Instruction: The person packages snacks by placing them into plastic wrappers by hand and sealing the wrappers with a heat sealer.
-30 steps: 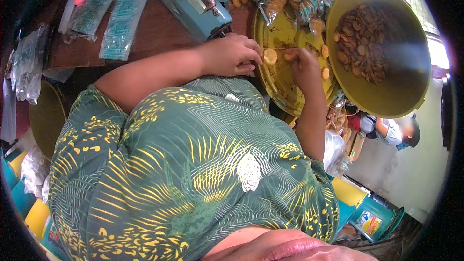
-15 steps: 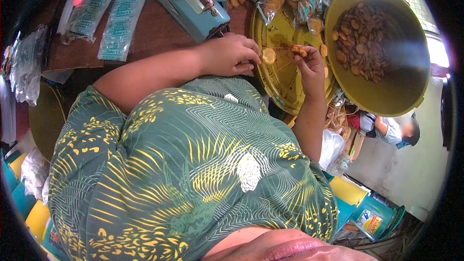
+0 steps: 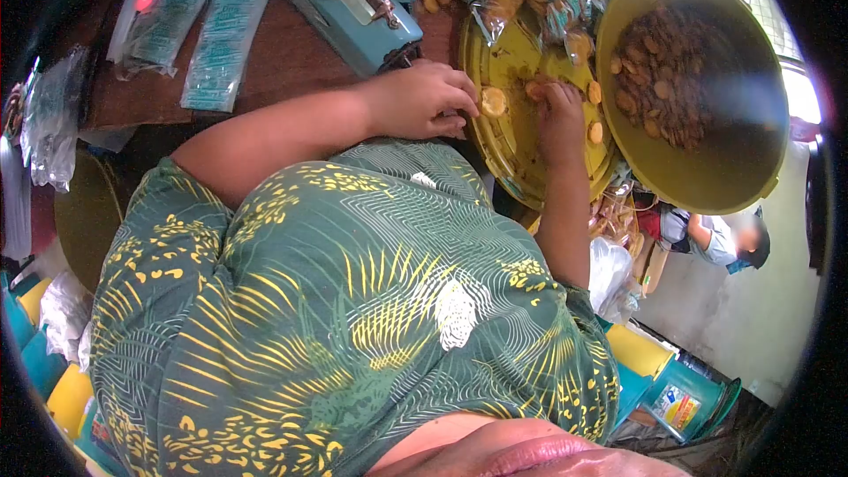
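My right hand (image 3: 558, 115) is over the yellow-green round lid (image 3: 517, 155), its fingers pinched on a brown cookie (image 3: 533, 89) at the lid's surface. The fingertips partly cover that cookie. A paler round cookie (image 3: 493, 102) lies near the lid's left rim, and two more cookies sit right of my right hand. Beside the left rim, my left hand (image 3: 431, 102) rests with loosely curled fingers slightly apart, and I see nothing in it.
A large yellow-green tub (image 3: 742, 150) of brown cookies tilts at the right. Bagged cookies (image 3: 499, 4) pile beyond the lid. A blue sealing machine (image 3: 353, 18) and printed plastic bags (image 3: 225, 44) lie on the brown table (image 3: 146, 102). Another person (image 3: 711, 238) is in the background.
My right hand has lowered the brown cookie from above the lid to its surface, with the fingers now pointing away from me. My left hand has barely moved.
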Demonstrator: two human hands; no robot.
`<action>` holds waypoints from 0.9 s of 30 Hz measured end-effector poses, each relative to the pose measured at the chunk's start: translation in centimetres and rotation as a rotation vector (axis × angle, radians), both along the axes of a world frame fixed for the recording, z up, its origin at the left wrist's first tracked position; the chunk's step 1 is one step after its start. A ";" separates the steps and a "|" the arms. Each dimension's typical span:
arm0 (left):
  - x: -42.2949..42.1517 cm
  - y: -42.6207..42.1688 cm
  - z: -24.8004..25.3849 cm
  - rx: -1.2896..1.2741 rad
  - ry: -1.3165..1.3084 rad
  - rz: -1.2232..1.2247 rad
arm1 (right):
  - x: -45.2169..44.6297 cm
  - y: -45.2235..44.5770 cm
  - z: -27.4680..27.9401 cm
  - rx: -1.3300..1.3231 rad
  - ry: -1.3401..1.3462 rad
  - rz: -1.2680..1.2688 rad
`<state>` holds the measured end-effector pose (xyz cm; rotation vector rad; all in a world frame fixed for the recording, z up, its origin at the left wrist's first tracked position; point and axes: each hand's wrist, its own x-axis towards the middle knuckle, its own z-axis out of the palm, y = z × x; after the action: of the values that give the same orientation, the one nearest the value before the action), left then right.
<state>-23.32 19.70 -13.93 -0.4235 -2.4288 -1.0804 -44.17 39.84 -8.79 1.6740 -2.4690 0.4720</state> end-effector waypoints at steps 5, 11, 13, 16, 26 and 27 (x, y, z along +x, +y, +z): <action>0.1 0.1 0.2 -0.008 -0.009 0.006 | -0.4 -0.4 1.8 0.024 -0.051 0.075; 0.2 0.0 0.3 0.004 -0.015 0.010 | -0.2 -0.4 1.1 0.026 -0.229 0.086; 0.2 0.1 0.2 0.001 -0.025 0.006 | -0.2 -0.1 0.8 -0.023 -0.193 0.053; 0.0 0.1 0.0 0.000 -0.030 -0.001 | -0.6 0.2 0.3 -0.115 -0.174 -0.001; 0.3 0.1 0.3 0.008 -0.037 0.009 | -0.4 -0.4 0.6 -0.116 -0.427 -0.188; 0.3 0.1 0.3 0.010 -0.040 0.003 | 0.0 -0.8 0.9 -0.131 -0.439 -0.230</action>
<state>-23.07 19.81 -13.65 -0.3981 -2.4570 -1.1096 -44.15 39.07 -7.91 1.3267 -2.8037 1.0386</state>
